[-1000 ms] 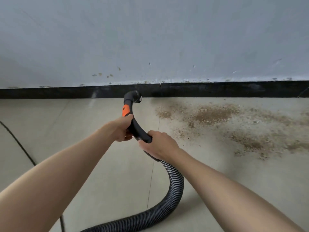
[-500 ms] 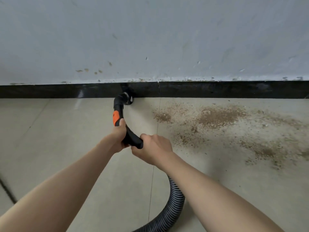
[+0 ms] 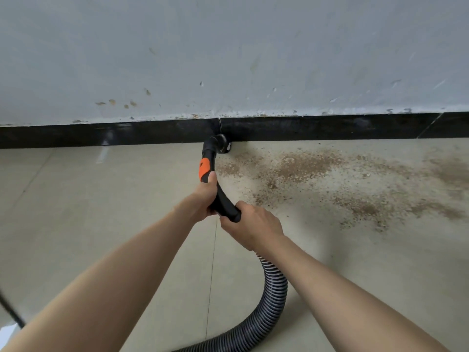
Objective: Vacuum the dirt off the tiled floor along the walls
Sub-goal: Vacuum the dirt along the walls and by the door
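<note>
A black curved vacuum handle [image 3: 223,203] with an orange slider [image 3: 203,169] points at the wall. Its open nozzle end [image 3: 218,143] sits on the floor against the black skirting [image 3: 317,129]. My left hand [image 3: 203,196] grips the handle just below the orange part. My right hand [image 3: 253,226] grips it lower, where the ribbed hose [image 3: 272,301] begins. Brown dirt [image 3: 330,181] is spread over the beige tiled floor [image 3: 88,212] to the right of the nozzle, along the wall.
A grey wall [image 3: 228,59] with small stains rises above the skirting. The hose loops down to the bottom edge of the view. A thin black cable [image 3: 10,312] crosses the lower left corner. The tiles left of the nozzle look free of dirt.
The nozzle has swung right along the skirting, from left of the skirting joint to just right of it, reaching the dirt patch's left edge. Both hands moved right with it, keeping their grip.
</note>
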Tool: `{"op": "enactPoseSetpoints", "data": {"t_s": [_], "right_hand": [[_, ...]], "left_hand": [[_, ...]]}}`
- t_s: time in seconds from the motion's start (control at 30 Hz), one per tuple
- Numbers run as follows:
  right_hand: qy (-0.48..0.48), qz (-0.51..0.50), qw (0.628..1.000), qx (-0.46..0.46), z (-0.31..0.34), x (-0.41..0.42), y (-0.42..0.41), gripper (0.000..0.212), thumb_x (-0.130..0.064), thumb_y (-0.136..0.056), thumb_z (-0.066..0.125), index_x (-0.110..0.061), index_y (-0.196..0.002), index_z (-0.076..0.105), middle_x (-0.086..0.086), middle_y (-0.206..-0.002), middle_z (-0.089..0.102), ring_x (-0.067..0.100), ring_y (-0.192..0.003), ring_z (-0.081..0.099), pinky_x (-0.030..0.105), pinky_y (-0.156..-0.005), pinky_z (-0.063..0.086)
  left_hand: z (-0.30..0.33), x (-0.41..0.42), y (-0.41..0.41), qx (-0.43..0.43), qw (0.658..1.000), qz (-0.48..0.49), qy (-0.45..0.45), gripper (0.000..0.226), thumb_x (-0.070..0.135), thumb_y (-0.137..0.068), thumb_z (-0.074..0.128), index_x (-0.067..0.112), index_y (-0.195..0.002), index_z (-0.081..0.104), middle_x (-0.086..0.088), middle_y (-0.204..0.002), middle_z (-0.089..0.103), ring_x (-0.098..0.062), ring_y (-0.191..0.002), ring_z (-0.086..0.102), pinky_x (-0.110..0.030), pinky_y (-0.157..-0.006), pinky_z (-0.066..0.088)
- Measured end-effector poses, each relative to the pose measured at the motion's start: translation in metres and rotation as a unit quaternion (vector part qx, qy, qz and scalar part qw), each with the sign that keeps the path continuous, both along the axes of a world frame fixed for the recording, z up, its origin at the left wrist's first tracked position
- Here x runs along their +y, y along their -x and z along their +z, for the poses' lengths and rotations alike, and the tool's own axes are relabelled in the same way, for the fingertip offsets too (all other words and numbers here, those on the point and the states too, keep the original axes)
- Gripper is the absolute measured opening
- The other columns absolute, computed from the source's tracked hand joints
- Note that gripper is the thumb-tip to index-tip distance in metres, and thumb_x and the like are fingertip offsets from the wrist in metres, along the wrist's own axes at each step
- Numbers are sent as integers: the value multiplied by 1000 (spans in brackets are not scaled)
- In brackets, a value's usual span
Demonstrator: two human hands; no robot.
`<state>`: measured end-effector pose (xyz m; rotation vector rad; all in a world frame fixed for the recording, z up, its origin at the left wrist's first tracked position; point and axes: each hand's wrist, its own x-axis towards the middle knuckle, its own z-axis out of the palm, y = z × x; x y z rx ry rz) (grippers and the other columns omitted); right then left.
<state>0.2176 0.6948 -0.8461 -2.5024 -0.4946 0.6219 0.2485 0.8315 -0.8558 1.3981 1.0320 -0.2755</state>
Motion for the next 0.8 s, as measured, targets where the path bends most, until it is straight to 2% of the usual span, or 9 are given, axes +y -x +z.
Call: {"op": "enactPoseSetpoints", "data": {"t_s": [0.17, 0.3, 0.47, 0.6, 0.7, 0.8], "right_hand": [[-5, -40, 999, 10, 6, -27, 0, 30, -52, -90, 49, -23, -91, 50, -1, -80, 56, 28, -79, 57, 34, -64, 40], [-8, -62, 998, 15, 10, -48, -3, 30, -53, -89, 50, -24, -94, 54, 1, -89, 63, 28, -85, 60, 34, -68, 45], [-12, -78, 997, 26, 10, -71, -7, 27, -53, -89, 51, -26, -84, 48, -4, -78, 56, 26, -80, 57, 33, -61, 39], [-22, -89, 995, 28, 7, -85, -8, 30, -53, -89, 51, -25, -78, 47, -2, -77, 58, 25, -76, 59, 32, -57, 38], [-27, -103, 994, 24, 4, -96, -9, 31, -53, -89, 52, -24, -78, 47, -2, -77, 60, 25, -76, 58, 32, -57, 38], [-28, -118, 992, 21, 0, -106, -9, 32, -54, -90, 52, -23, -79, 48, -1, -77, 59, 25, -75, 58, 33, -58, 38]], "left_hand": [[5, -31, -7, -9, 999, -38, 16, 44, 49, -100, 32, 7, -112, 37, -9, -87, 53, -22, -73, 55, -35, -61, 47], [5, -51, -14, -13, 998, -63, 20, 45, 49, -99, 33, 7, -114, 37, -11, -89, 54, -24, -77, 57, -36, -69, 51], [1, -70, -23, -18, 997, -80, 15, 46, 50, -99, 32, 6, -114, 38, -11, -91, 55, -28, -91, 58, -37, -77, 51], [-3, -84, -29, -17, 996, -89, -17, 46, 49, -98, 35, 5, -111, 41, -14, -103, 57, -32, -99, 60, -43, -84, 54], [-6, -97, -34, -22, 995, -96, -33, 46, 49, -98, 36, 6, -112, 42, -14, -105, 57, -32, -99, 60, -42, -81, 54], [-8, -110, -38, -31, 993, -107, -36, 44, 47, -98, 36, 6, -112, 42, -12, -95, 56, -30, -91, 59, -41, -78, 54]]}}
